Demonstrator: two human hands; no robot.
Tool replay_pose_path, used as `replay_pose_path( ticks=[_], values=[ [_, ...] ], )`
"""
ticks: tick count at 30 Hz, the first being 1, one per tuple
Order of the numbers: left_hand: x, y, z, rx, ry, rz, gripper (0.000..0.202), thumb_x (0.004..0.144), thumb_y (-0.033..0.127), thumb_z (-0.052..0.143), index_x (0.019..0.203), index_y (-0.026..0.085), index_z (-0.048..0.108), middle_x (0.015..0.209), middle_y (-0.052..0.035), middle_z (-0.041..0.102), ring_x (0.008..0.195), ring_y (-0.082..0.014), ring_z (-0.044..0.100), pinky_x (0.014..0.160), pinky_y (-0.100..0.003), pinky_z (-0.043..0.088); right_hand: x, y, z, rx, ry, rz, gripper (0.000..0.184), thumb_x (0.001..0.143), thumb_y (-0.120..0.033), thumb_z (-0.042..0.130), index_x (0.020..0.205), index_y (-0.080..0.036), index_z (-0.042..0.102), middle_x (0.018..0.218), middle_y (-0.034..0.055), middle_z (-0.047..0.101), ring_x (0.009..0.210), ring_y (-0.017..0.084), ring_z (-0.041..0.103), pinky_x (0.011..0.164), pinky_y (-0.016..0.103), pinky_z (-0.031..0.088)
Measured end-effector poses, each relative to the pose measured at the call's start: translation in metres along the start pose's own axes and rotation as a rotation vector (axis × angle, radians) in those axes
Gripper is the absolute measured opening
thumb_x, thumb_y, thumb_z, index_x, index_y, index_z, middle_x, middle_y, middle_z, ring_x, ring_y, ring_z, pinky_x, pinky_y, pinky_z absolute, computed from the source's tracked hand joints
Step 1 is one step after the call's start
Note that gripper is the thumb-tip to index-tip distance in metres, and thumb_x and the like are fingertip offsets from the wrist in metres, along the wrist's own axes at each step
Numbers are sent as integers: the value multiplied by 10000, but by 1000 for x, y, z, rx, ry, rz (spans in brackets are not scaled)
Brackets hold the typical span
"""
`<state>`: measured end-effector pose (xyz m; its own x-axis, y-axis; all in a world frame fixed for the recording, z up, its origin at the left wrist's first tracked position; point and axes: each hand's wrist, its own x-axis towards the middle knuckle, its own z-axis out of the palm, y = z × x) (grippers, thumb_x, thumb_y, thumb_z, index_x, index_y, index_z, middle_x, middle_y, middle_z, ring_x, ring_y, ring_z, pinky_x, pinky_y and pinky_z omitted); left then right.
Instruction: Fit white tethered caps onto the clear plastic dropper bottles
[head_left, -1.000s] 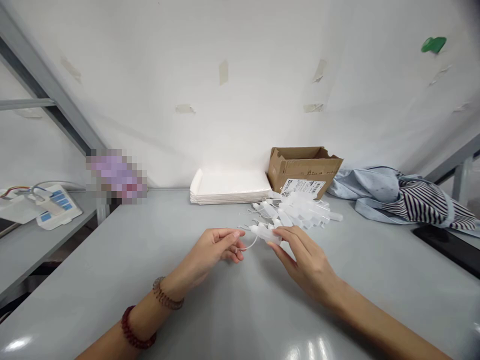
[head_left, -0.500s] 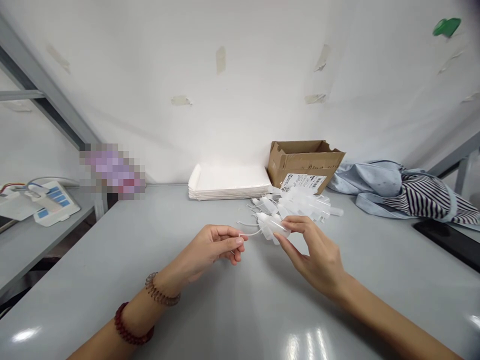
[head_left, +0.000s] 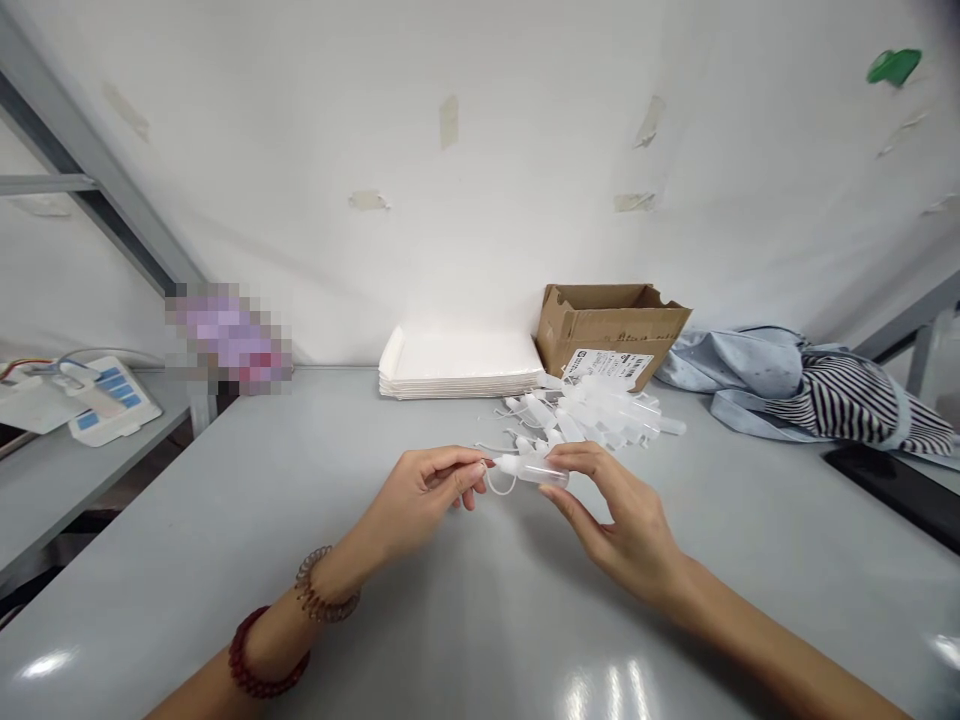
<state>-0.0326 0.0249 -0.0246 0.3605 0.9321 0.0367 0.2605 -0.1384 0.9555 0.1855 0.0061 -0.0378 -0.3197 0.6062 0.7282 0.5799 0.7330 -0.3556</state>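
In the middle of the table I see a small clear plastic squeeze bottle with a white pointed top, held level with its tip to the left. My right hand grips the bottle by its base end, between thumb and fingers. My left hand pinches the end of its thin white cap strap at the nozzle tip. The strap loops down between hand and bottle. Fingertips cover the small cap at its end. Right behind lies a heap of similar bottles.
A stack of white padded envelopes and an open cardboard box stand against the wall. On the right lie a blue and striped cloth bundle and a black phone-like object. A power strip sits far left.
My right hand has brought the bottle left and away from the heap, levelling it. Its tip now meets my left fingers, and the strap has bent from nearly straight into a loop.
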Motion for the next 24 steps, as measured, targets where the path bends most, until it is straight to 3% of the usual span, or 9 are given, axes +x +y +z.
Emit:
replay_pose_path(
  ticks=[24],
  values=[
    [-2,-2,-2,-46,-8,34,217,867,303,521,924,172,683,693,-1,628,583,-102,545,588,-230,482,0,2,0,3,14,-54,237,837,-89,558,1058,-162,519,915,92,634,895,200,629,751,311,533]
  ],
)
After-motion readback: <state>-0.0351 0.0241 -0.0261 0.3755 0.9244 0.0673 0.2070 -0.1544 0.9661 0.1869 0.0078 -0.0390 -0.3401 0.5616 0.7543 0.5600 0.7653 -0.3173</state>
